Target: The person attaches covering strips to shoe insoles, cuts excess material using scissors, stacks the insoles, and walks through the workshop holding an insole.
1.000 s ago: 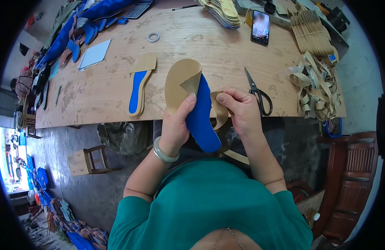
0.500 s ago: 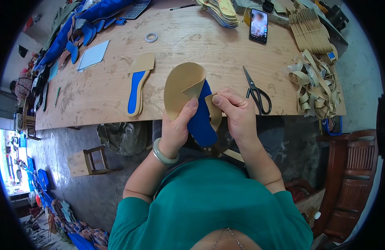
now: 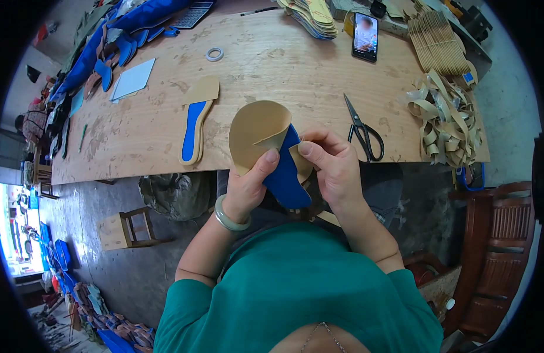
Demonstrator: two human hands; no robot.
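Note:
My left hand (image 3: pixel 250 181) is closed around a shoe insole, its thumb pressing on the top face. The insole has a blue face (image 3: pixel 288 177) and a tan sheet (image 3: pixel 248 129) with its wide rounded end curled and a flap folded over. My right hand (image 3: pixel 336 170) pinches a tan edge on the right side of the same insole between thumb and fingers. Its underside is hidden. To the left on the table lies a stack of similar insoles (image 3: pixel 193 129), blue with tan tops. Black-handled scissors (image 3: pixel 365 130) rest to the right of my right hand.
On the wooden table (image 3: pixel 272 65) are a tape roll (image 3: pixel 214 54), a phone (image 3: pixel 365 38), tan strip scraps (image 3: pixel 445 120), bundled tan pieces (image 3: pixel 438 42), papers (image 3: pixel 132 79) and blue pieces at the left. A wooden stool (image 3: pixel 125 229) stands on the floor; a person (image 3: pixel 34 123) is at far left.
The insole has tilted slightly, its wide tan end a little lower and its narrow blue end shifted right. Both hands keep their hold, moving only slightly.

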